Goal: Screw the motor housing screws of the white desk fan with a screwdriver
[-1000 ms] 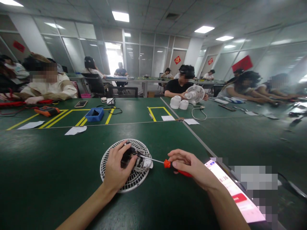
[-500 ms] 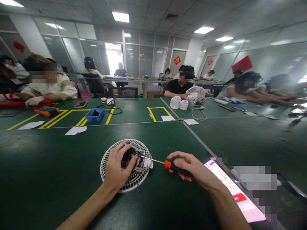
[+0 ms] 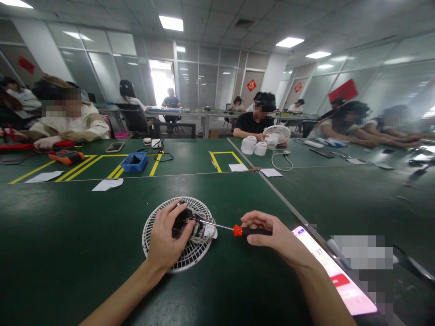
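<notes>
Screwdriver (image 3: 238,231) now leveller, phone (image 3: 335,274) alongside

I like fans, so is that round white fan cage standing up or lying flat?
Lying flat. The fan cage rests face-down on the green table, with the left hand pressing its middle.

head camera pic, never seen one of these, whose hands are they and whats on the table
The camera sits on a person's head, looking forward and down, so the two bare arms are their own. The left hand steadies a motor unit lying on a white fan grille. The right hand has its fingers closed on a screwdriver with a red and black handle, its tip at the motor. All this lies on a green table. A lit phone lies to the right. Other people work farther back.
</notes>
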`<state>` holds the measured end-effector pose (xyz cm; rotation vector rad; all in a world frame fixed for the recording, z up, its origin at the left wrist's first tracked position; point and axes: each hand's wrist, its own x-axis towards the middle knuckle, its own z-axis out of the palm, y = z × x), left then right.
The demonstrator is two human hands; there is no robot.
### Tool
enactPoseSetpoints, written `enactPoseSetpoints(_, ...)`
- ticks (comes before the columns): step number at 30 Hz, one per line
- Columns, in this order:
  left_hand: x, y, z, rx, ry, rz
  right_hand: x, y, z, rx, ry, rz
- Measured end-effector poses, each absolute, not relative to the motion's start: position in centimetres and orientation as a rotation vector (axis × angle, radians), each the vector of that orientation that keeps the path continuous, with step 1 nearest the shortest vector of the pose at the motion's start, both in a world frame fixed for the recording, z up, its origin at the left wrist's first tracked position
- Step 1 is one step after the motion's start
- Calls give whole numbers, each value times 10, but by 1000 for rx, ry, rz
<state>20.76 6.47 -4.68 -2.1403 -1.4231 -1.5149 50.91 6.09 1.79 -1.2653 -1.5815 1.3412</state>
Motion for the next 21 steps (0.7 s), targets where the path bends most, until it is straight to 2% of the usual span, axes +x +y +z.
enactPoseSetpoints(8,207,66,-48,-2139,-1419,-1514,499,55,18,-1355,-1417,1673)
enactPoseSetpoints(21,208,65,-47,-2144,-1412,-1526,502,60,18,-1337,-1437,1482)
